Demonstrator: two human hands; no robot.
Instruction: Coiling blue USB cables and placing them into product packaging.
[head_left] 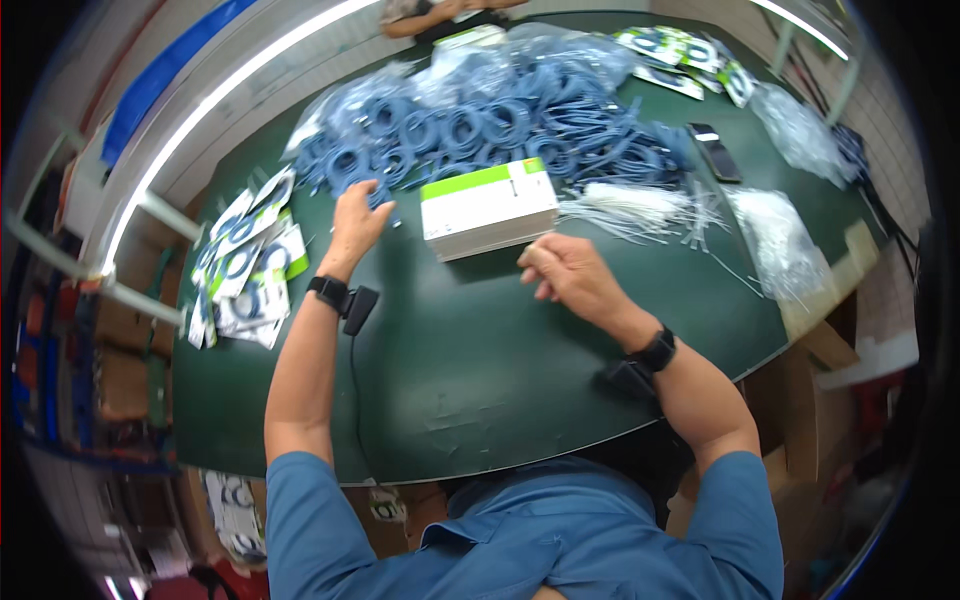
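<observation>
My left hand point(360, 222) reaches to the near left edge of a heap of blue coiled cables point(470, 125). Its thumb stands apart from the fingers, and the fingertips are close beside a loose coil; whether they touch it I cannot tell. My right hand point(578, 278) is closed, thumb against curled fingers, just off the front right corner of a stack of white and green cards point(488, 208). Anything inside that pinch is too small or hidden to make out. White cable ties point(630, 212) lie fanned out beyond this hand.
Packaged cables on cards point(245, 265) are piled at the left; more packs point(690, 58) lie far right. A black phone point(714, 153) and a clear bag of ties point(780, 245) sit at the right. A cord point(357, 410) hangs from my left wrist. Another person point(440, 15) is across the table.
</observation>
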